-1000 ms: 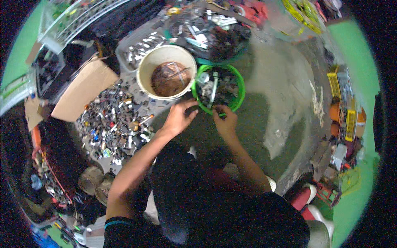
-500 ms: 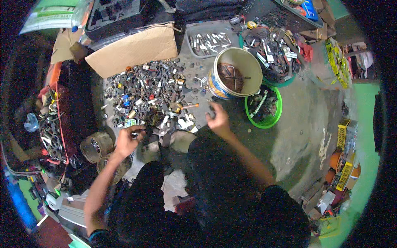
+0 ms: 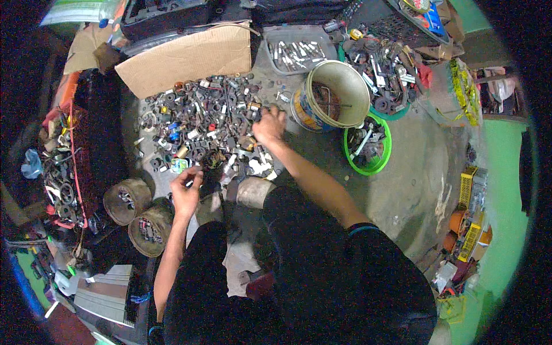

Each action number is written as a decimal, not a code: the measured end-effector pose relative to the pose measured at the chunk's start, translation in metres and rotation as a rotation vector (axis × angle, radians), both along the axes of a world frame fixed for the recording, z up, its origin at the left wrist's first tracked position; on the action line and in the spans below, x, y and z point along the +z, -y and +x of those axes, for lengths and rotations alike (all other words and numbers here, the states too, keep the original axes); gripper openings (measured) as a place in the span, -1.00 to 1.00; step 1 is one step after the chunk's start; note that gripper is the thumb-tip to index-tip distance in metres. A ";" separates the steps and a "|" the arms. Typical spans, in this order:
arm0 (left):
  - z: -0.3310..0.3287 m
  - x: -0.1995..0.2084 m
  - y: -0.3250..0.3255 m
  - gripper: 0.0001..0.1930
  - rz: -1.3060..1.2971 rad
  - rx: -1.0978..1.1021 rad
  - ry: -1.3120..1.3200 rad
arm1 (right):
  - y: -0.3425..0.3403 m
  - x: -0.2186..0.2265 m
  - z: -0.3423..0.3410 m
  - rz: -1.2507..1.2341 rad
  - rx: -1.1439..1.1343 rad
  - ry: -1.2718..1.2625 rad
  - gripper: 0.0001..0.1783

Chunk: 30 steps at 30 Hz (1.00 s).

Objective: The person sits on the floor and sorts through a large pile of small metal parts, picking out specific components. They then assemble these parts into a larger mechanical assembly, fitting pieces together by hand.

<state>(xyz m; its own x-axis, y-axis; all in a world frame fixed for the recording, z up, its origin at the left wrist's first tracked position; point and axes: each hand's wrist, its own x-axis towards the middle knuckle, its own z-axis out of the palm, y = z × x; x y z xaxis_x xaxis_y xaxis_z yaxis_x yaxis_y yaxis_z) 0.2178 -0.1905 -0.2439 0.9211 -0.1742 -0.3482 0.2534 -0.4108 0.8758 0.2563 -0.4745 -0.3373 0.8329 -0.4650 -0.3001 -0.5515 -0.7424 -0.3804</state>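
A spread pile of small metal and plastic parts [image 3: 198,115] covers the floor in front of me. My right hand [image 3: 270,127] reaches over the pile's right edge, fingers stretched out and slightly apart, touching or just above the parts there; nothing shows in it. My left hand [image 3: 186,192] hovers at the pile's near edge with its thumb and fingertips brought together. Whatever is in that pinch is too small to make out. Close to the left fingertips lies a green-and-white piece [image 3: 180,165], and white pieces [image 3: 260,168] lie below my right wrist.
Right of the pile stand a white bucket [image 3: 359,95] with a bent rod inside and a green basket [image 3: 388,152] of parts. Behind are a cardboard sheet [image 3: 187,60] and a clear tray [image 3: 270,66] of small pieces. Two round tins [image 3: 109,210] sit at left.
My right hand has gone forward and left, from beside the bucket to the pile's right edge. It now covers where an orange-handled tool lay. My left hand stays near the pile's near edge.
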 end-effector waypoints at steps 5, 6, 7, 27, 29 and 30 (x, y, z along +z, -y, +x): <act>-0.010 0.006 0.006 -0.84 0.032 -0.093 0.086 | 0.001 0.020 0.001 0.228 0.137 0.130 -0.49; -0.010 0.005 0.004 -0.85 0.027 -0.074 0.091 | 0.012 0.022 0.001 0.328 0.134 0.085 -0.50; -0.010 0.004 0.000 -0.85 0.027 -0.053 0.091 | 0.017 0.032 0.002 0.299 0.095 0.231 -0.56; -0.015 0.010 0.017 -0.86 0.051 -0.103 0.028 | -0.043 0.075 0.055 0.501 0.384 0.030 -0.62; -0.015 0.009 0.011 -0.85 0.036 -0.094 0.030 | -0.037 0.066 0.032 0.539 0.326 0.266 -0.62; -0.015 0.007 0.007 -0.85 0.029 -0.085 0.029 | -0.031 0.059 0.021 0.556 0.298 0.381 -0.62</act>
